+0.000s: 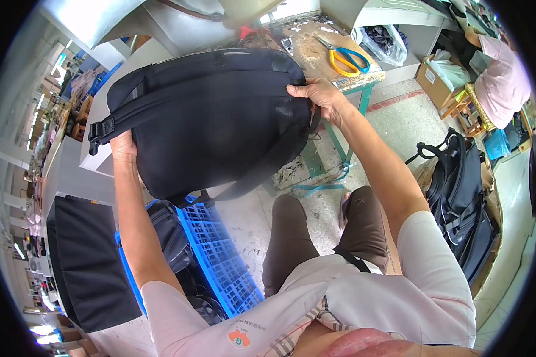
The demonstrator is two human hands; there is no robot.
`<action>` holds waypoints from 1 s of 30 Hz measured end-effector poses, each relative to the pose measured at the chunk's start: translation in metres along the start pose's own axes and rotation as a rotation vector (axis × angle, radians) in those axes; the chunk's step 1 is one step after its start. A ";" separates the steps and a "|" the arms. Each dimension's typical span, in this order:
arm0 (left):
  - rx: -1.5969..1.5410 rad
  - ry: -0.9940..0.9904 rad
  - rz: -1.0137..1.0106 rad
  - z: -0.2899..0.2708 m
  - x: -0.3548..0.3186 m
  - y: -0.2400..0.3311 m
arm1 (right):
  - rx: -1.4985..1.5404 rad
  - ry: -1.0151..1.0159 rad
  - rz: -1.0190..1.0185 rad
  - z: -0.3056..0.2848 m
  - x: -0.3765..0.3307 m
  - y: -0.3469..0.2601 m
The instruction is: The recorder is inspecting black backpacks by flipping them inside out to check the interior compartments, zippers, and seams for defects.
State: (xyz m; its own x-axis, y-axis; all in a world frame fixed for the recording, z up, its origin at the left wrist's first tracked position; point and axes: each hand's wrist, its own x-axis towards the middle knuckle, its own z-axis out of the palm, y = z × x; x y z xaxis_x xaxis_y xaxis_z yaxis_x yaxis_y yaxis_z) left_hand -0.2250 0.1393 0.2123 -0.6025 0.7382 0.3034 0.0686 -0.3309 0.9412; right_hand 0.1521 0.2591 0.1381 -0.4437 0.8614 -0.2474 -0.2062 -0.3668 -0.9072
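Left hand (124,147) and right hand (324,97) both grip opposite sides of black backpack (214,125); person's pale shirt (363,297) bears orange chest emblem (238,339) beside small dark lettering (249,325).

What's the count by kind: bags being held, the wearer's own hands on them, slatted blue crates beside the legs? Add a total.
Held black bag: 1
Hands on it: 2 (left hand, right hand)
Slatted blue crate beside the legs: 1
Total: 4
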 end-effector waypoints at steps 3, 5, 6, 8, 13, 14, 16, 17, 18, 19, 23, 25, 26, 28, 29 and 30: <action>-0.012 -0.038 0.035 -0.001 0.008 -0.002 | -0.024 -0.007 0.002 -0.004 -0.002 -0.001; -0.014 -0.090 0.005 0.000 0.008 -0.002 | -0.052 -0.020 0.003 -0.008 -0.012 0.000; 0.035 -0.056 0.039 -0.003 0.005 -0.007 | -0.078 -0.035 0.001 -0.009 -0.019 0.000; 0.115 0.002 -0.015 0.000 -0.020 -0.011 | -0.142 0.006 0.003 -0.019 -0.035 0.003; 1.396 -0.927 -0.291 0.001 -0.147 0.035 | -0.264 -0.108 -0.382 -0.052 -0.090 -0.016; 1.287 -1.029 -0.628 0.008 -0.160 0.058 | -0.470 -0.182 -0.395 -0.047 -0.093 -0.030; 1.078 -0.827 -0.546 0.027 -0.182 0.071 | -0.796 -0.393 -0.522 -0.015 -0.105 -0.060; 0.968 -0.527 -0.136 0.041 -0.192 0.070 | -0.915 -0.528 -0.652 0.012 -0.108 -0.074; 1.087 -0.397 0.515 0.078 -0.190 0.070 | -1.067 -0.620 -0.775 0.034 -0.105 -0.081; 0.979 -0.362 0.548 0.091 -0.184 0.058 | -1.208 -0.728 -0.921 0.055 -0.104 -0.088; 0.011 -0.423 -0.202 0.070 -0.164 -0.011 | -1.181 -0.532 -1.128 0.090 -0.082 -0.075; -0.212 -0.375 -0.228 0.045 -0.158 -0.034 | -0.895 -0.241 -1.122 0.072 -0.074 -0.065; -0.209 -0.363 -0.213 0.036 -0.158 -0.040 | -0.671 -0.064 -0.928 0.055 -0.077 -0.053; -0.329 -0.238 -0.212 0.035 -0.155 -0.047 | -0.668 -0.104 -0.704 0.008 -0.081 -0.014; -0.332 -0.225 -0.200 0.033 -0.155 -0.052 | -0.351 -0.174 -0.409 0.014 -0.103 -0.002; -0.359 -0.180 -0.232 0.039 -0.150 -0.054 | -0.225 -0.222 -0.244 -0.004 -0.099 0.017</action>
State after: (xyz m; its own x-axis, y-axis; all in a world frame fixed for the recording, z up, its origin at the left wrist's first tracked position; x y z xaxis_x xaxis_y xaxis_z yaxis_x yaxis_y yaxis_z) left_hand -0.1075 0.0693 0.1222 -0.4194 0.8967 0.1419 -0.3504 -0.3041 0.8858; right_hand 0.1959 0.1692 0.1453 -0.5882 0.8077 0.0418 -0.1436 -0.0534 -0.9882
